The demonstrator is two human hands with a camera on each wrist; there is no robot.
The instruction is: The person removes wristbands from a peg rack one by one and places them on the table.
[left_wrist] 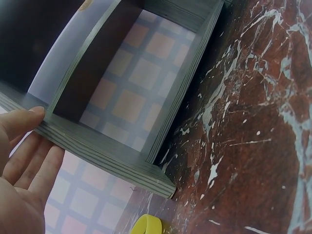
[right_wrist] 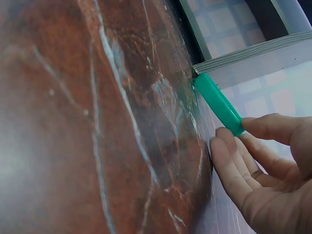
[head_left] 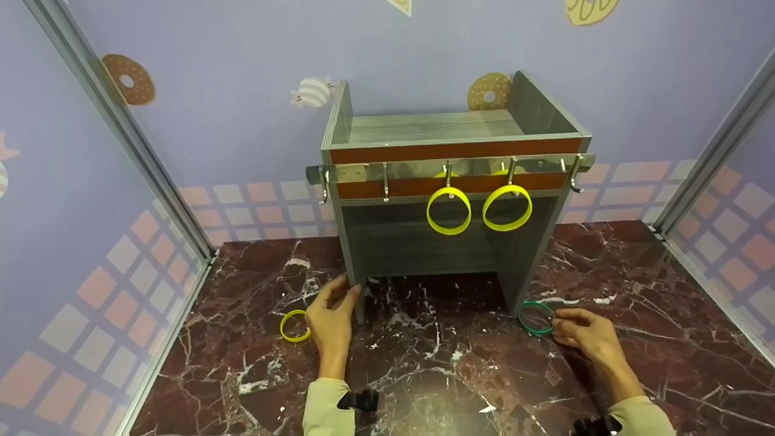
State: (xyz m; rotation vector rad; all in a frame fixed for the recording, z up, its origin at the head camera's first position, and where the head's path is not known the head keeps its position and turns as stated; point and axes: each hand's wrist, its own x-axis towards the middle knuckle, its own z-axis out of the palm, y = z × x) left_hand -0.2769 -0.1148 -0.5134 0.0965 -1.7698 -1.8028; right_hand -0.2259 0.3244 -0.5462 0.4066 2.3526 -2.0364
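A small grey wooden shelf [head_left: 431, 128] stands on the marbled tabletop, a metal hook rail [head_left: 418, 169] across its front. My left hand [head_left: 332, 318] pinches the lower front edge of its left side panel [left_wrist: 105, 158], thumb on the inner face and fingers outside. At the foot of the right panel, my right hand [head_left: 590, 336] pinches the near edge of a green ring [right_wrist: 218, 103] between thumb and fingers. The ring lies low at the tabletop. Two yellow rings, one on the left [head_left: 448, 232] and one on the right [head_left: 507, 229], hang from hooks on the rail.
Another yellow ring [head_left: 295, 340] lies on the marbled tabletop [head_left: 424, 375], just left of my left hand. Purple walls [head_left: 230, 109] with printed sweets and tiles close in the back and both sides. The outer hooks [head_left: 576, 174] stick out past the shelf's sides.
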